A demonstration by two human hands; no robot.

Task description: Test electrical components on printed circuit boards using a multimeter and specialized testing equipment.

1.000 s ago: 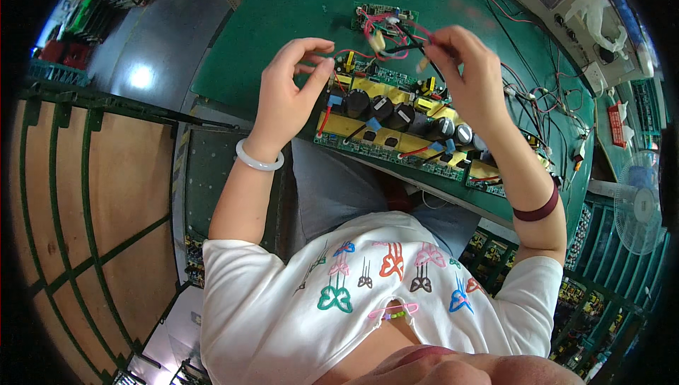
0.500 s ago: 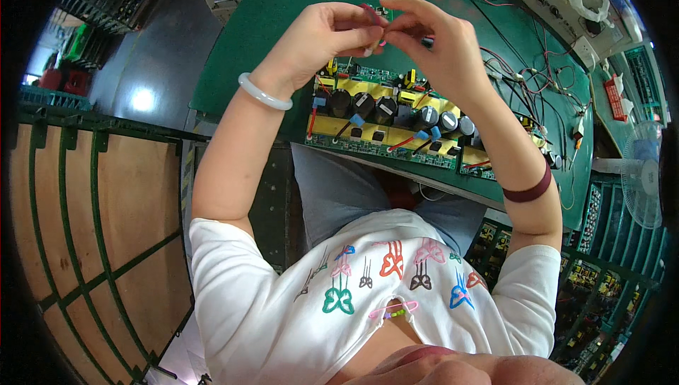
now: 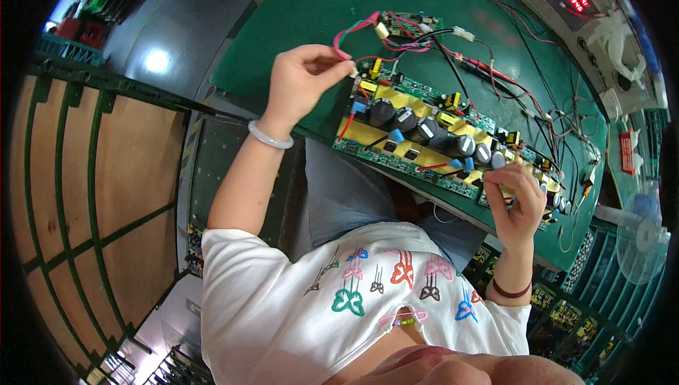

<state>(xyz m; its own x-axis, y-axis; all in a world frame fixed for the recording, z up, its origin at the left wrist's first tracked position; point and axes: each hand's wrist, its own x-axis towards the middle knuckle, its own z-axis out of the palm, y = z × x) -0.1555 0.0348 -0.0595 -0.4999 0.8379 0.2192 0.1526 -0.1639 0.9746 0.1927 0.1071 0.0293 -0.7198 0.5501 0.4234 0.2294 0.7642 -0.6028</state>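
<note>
Head view: left hand (image 3: 303,81) pinches a red wire (image 3: 351,33) w/ thumb + forefinger, just beside the top-left corner of the circuit board (image 3: 431,141) on the green bench (image 3: 304,10). Right hand (image 3: 518,205) has fingers curled on the board's right end. Wire's light, floppy; take it near its connector. Board's stiff, fragile; hold by its edges.

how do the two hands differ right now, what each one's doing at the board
The left hand pinches a pink wire above the board's left end; the right hand holds no wire and grips the circuit board at its right end. The left hand is raised off the board; the right hand touches it. Both have a band at the wrist.
</note>
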